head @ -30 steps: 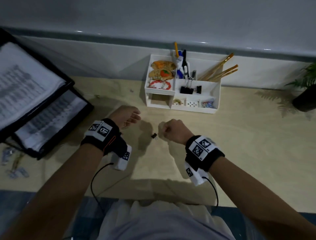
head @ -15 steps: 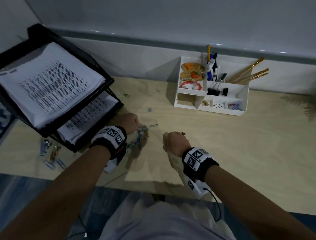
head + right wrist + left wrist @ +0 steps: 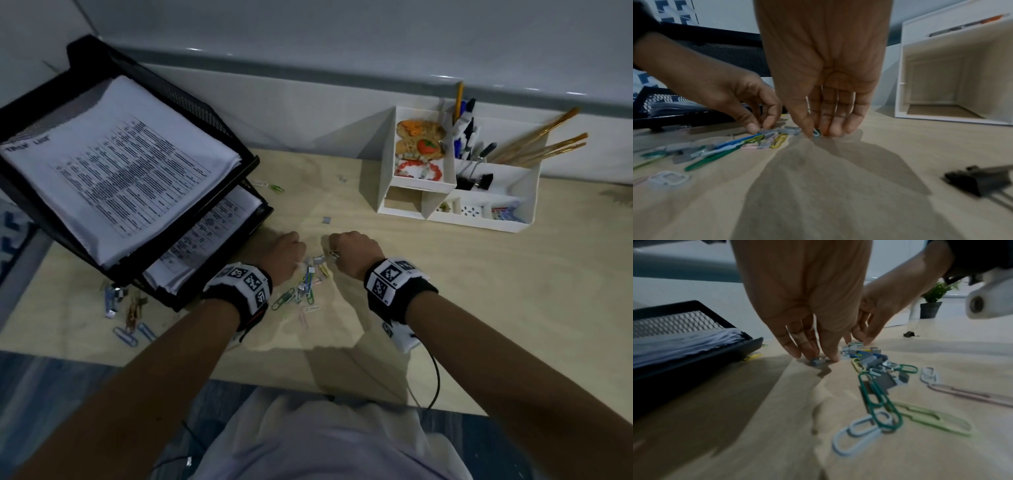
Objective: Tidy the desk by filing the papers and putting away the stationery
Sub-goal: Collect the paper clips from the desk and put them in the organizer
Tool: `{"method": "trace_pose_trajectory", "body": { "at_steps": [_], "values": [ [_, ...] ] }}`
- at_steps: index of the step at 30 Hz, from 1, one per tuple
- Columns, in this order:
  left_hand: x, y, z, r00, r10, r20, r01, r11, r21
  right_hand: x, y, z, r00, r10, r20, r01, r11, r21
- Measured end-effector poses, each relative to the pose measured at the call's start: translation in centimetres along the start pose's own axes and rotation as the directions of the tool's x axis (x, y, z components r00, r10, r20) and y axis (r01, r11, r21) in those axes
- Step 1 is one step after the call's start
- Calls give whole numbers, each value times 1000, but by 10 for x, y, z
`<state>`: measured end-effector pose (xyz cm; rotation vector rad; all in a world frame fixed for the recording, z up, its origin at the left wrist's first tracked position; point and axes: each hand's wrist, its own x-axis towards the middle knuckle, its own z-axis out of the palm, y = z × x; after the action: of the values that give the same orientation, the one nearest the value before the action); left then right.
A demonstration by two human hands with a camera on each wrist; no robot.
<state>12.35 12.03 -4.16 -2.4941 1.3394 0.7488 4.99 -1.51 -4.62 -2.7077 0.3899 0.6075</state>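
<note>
A heap of coloured paper clips and grey staple strips point(image 3: 308, 284) lies mid-desk between my hands. My left hand point(image 3: 284, 253) is at the heap's far left. In the left wrist view its thumb and fingers point(image 3: 816, 358) pinch a small grey staple strip point(image 3: 817, 362) against the desk. My right hand point(image 3: 352, 250) is on the heap's right side. The right wrist view shows its thumb and fingers point(image 3: 816, 133) pinching a light blue paper clip point(image 3: 816, 132). A black binder clip point(image 3: 978, 180) lies loose to the right.
A black mesh two-tier tray point(image 3: 219, 130) with printed papers stands at the left. A white organiser point(image 3: 524, 192) with pens, brushes and clips is at the back right. More clips point(image 3: 130, 318) lie front left, a few point(image 3: 270, 185) by the tray.
Both hands have moved to the clip heap: the left reached it first, then the right closed in from the right. My head has turned left, bringing the paper tray into fuller view.
</note>
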Motion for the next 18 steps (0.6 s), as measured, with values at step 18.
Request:
{"method": "trace_pose_trajectory", "body": {
  "at_steps": [18],
  "values": [
    [8, -28, 23, 963, -249, 107, 2, -388, -922, -7, -7, 14, 938, 307, -160, -108, 699, 707]
  ]
}}
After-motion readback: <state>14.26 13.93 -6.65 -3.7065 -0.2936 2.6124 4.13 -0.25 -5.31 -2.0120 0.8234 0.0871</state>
